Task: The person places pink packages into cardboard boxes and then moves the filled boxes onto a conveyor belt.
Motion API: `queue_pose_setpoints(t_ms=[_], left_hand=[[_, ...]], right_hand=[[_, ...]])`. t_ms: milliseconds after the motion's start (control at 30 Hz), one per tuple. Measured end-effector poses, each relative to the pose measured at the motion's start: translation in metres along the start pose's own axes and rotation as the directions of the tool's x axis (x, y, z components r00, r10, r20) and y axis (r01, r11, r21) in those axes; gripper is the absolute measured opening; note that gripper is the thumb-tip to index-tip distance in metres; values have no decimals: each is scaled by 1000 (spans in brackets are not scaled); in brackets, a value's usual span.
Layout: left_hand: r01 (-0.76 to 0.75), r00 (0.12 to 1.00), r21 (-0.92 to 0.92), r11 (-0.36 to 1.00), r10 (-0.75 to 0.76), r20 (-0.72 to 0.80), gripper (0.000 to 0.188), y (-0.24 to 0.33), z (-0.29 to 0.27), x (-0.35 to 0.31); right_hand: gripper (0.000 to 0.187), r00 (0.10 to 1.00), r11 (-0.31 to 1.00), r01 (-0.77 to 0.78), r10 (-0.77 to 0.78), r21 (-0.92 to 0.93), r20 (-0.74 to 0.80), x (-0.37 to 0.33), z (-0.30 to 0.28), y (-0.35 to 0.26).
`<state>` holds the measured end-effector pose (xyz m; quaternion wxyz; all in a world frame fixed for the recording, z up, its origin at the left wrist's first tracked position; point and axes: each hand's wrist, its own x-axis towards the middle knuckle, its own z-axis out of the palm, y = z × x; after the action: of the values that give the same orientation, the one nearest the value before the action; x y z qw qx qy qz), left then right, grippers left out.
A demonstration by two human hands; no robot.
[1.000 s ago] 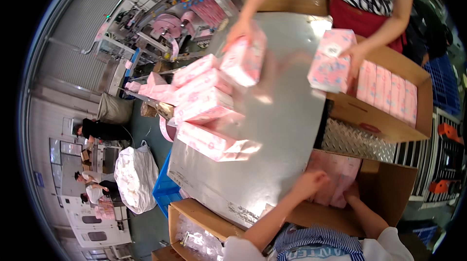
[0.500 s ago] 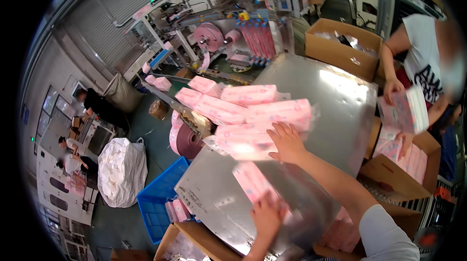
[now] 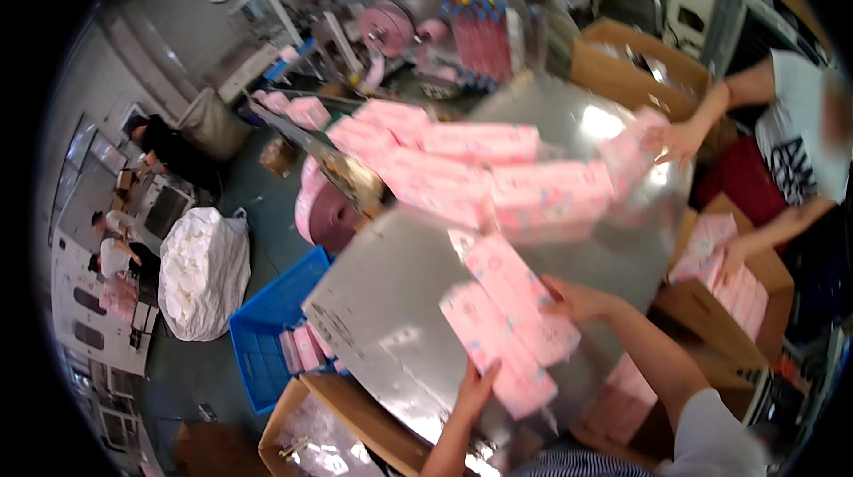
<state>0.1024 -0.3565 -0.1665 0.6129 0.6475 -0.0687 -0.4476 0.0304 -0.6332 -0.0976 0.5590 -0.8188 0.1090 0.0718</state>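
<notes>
Two long pink plastic-wrapped packs, seemingly tissue, lie side by side and aslant over the near part of the metal table [image 3: 373, 299]. My left hand [image 3: 474, 390] grips the lower left edge of the left pack [image 3: 489, 339], thumb on top. On the right pack [image 3: 515, 286], my right hand [image 3: 576, 299] holds the right side; some of its fingers are hidden. Beyond them, a row of similar pink packs [image 3: 435, 179] stretches across the table. At the row's right end, a co-worker's hand [image 3: 680, 141] touches a blurred pink pack [image 3: 633, 144].
A blue crate [image 3: 253, 357] and an open carton [image 3: 289, 415] stand left of the table. On the right, the co-worker's other hand rests in a carton [image 3: 777, 299] of pink packs. A machine with pink rolls [image 3: 386, 28] stands behind; a white sack [image 3: 204, 277] sits on the floor.
My right hand has left the row and come nearer, onto a second pack beside the left hand's. The row's packs now reach farther right. The co-worker's raised hand has moved from a held pack onto the table.
</notes>
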Motion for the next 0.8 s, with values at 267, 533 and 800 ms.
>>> queue_pose_setpoints(t_ms=[267, 533, 800], left_hand=[[-154, 965, 18, 988, 146, 219, 57, 32, 70, -51], [-281, 533, 356, 891, -163, 830, 67, -27, 202, -102], [54, 466, 840, 539, -758, 456, 74, -235, 377, -83]], right_hand=[[98, 938, 944, 146, -36, 296, -344, -148, 12, 11], [113, 583, 888, -8, 377, 459, -719, -425, 99, 38], [90, 57, 664, -683, 464, 305, -884, -503, 125, 129]])
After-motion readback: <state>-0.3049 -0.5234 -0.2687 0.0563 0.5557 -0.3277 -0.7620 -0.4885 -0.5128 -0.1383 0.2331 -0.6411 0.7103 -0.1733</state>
